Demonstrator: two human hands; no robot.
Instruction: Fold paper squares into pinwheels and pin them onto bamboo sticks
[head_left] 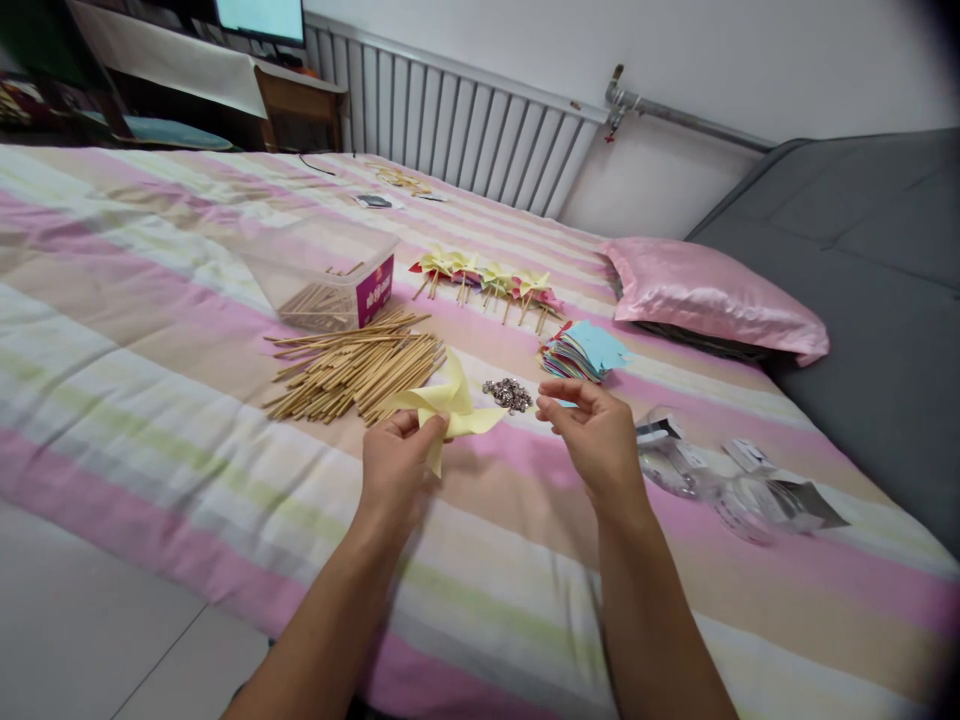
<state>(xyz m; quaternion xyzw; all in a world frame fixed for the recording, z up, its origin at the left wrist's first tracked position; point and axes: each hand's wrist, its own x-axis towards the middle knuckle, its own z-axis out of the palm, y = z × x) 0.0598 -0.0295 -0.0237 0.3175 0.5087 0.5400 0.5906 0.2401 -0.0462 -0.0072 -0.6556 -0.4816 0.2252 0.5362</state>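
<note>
Left hand point(395, 462): fingers closed on the lower edge of a yellow paper pinwheel point(448, 408), held just above the striped bedsheet point(150, 330), blades up. Right hand point(596, 432): fingers curled, thumb and forefinger pinched together; whether anything small sits in the pinch cannot be told. It hovers apart from the pinwheel, just right of it.

Edges/room: near edge of the bed runs diagonally at lower left, with bare floor point(82, 630) beyond. Sheet in front of both hands and under the forearms is open. A grey sofa point(862, 300) bounds the right side; a white radiator point(457, 125) is at the far side.

Counts:
- wooden sticks point(356, 370): one loose heap, too many to count, just beyond the left hand
- clear plastic box point(330, 275): 1, more sticks inside, behind the heap
- small metal fasteners point(508, 394): 1 small pile, between the hands and slightly beyond
- cut coloured paper point(581, 352): 1 stack, blue sheet on top, beyond the right hand
- finished pinwheels point(487, 280): a row of about 4–5 on sticks, overlapping, exact number unclear
- pink pillow point(712, 295): 1
- clear plastic bags point(727, 480): a crumpled cluster right of the right hand, number unclear
</note>
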